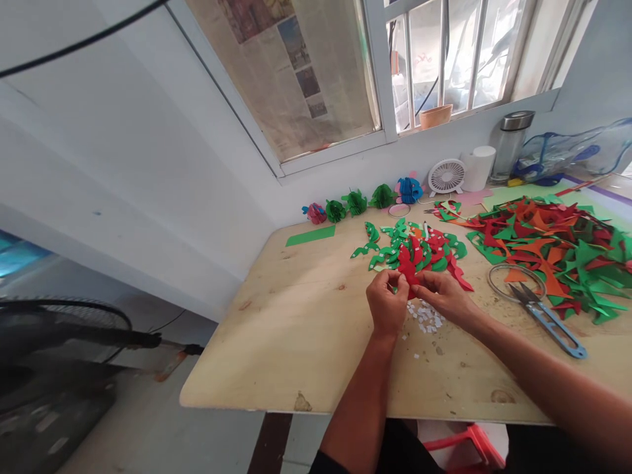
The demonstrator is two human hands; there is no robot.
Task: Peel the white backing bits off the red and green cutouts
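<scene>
Both hands meet over the middle of the wooden table, holding a red paper cutout (407, 263) between them. My left hand (388, 299) pinches its lower left side, fingers closed. From the right, my right hand (442, 294) has its fingertips closed on the cutout's lower edge. Part of the paper is hidden by the fingers. Just beyond lies a loose pile of green cutouts (390, 253) and red cutouts (437, 243), some bearing small white squares. Close to the right hand, small white paper bits (428, 319) are scattered on the wood.
Blue-handled thread snips (550, 320) lie beside a metal ring (494, 276) at right, below a heap of paper scraps (553, 243). Along the wall stand folded-paper figures (356, 202), a small white fan (446, 176) and a glass bottle (508, 148). A green strip (310, 236) lies at far left.
</scene>
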